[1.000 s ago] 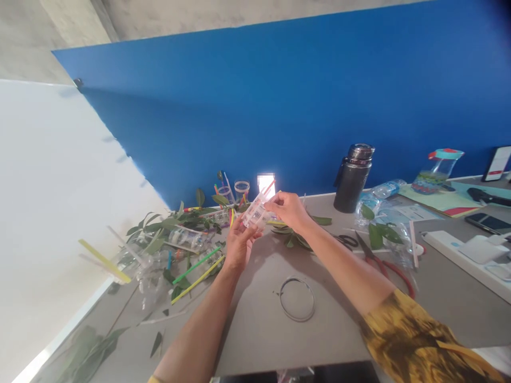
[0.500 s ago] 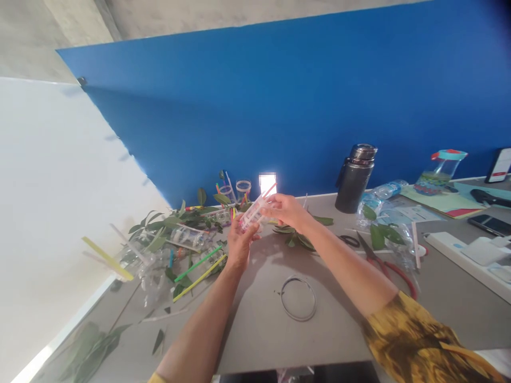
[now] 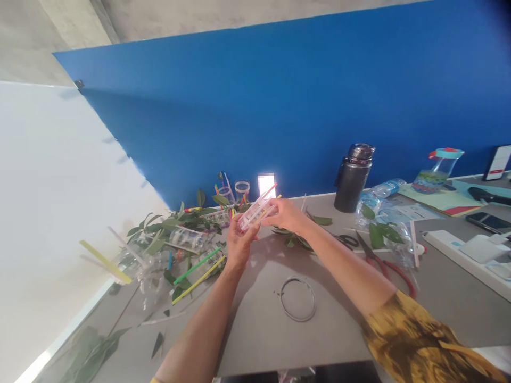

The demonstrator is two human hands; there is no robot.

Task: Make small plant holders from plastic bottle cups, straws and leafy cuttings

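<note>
Above the grey table (image 3: 259,330) both my hands hold a small clear plastic piece (image 3: 252,214) with coloured straws running through it. My left hand (image 3: 238,246) grips its lower end from below, fingers closed round it. My right hand (image 3: 285,214) pinches its upper right side, where a pink straw tip sticks out. Green leaves (image 3: 295,239) lie on the table just under my right wrist.
Leaves, coloured straws (image 3: 197,275) and clear cups (image 3: 241,190) crowd the left. A wire ring (image 3: 297,298) lies in front of me. Right of it lie scissors (image 3: 348,240), red-handled pliers (image 3: 385,266), a dark flask (image 3: 353,178), crumpled plastic bottles (image 3: 379,192) and phones (image 3: 487,222).
My hands have turned the clear piece slightly and my right hand has slid a little lower and leftward along it. Everything on the table stays where it was.
</note>
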